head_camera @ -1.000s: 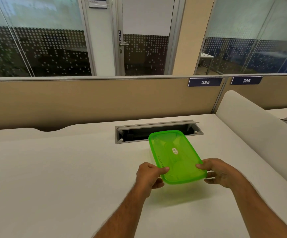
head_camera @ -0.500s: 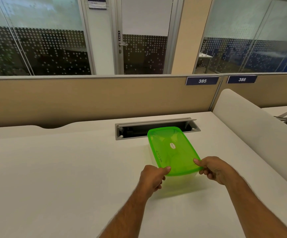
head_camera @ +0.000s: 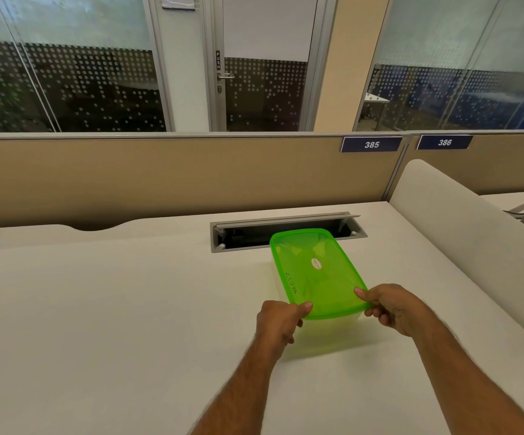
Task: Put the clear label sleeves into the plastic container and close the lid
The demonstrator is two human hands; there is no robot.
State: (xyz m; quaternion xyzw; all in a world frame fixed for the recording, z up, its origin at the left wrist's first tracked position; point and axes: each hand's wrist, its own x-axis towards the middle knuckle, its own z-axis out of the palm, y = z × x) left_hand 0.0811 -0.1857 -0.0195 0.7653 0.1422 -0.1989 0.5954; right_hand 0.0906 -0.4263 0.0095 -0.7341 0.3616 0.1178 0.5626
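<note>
A translucent green lid point(head_camera: 312, 271) with a small white oval sticker lies over a clear plastic container point(head_camera: 326, 335) on the white desk point(head_camera: 113, 324). My left hand point(head_camera: 278, 321) pinches the lid's near left corner, thumb on top. My right hand point(head_camera: 392, 307) grips the near right corner the same way. The lid looks level on the container's rim. The container's walls are faint under the green tint, and I cannot make out any label sleeves inside it.
An open grey cable tray slot point(head_camera: 285, 230) is set into the desk just behind the container. A beige partition point(head_camera: 160, 177) runs along the back, and a padded grey divider point(head_camera: 461, 233) borders the right side.
The lid has come down from a raised, tilted hold onto the container's rim. Both hands stayed on its near corners and moved slightly away from me with it.
</note>
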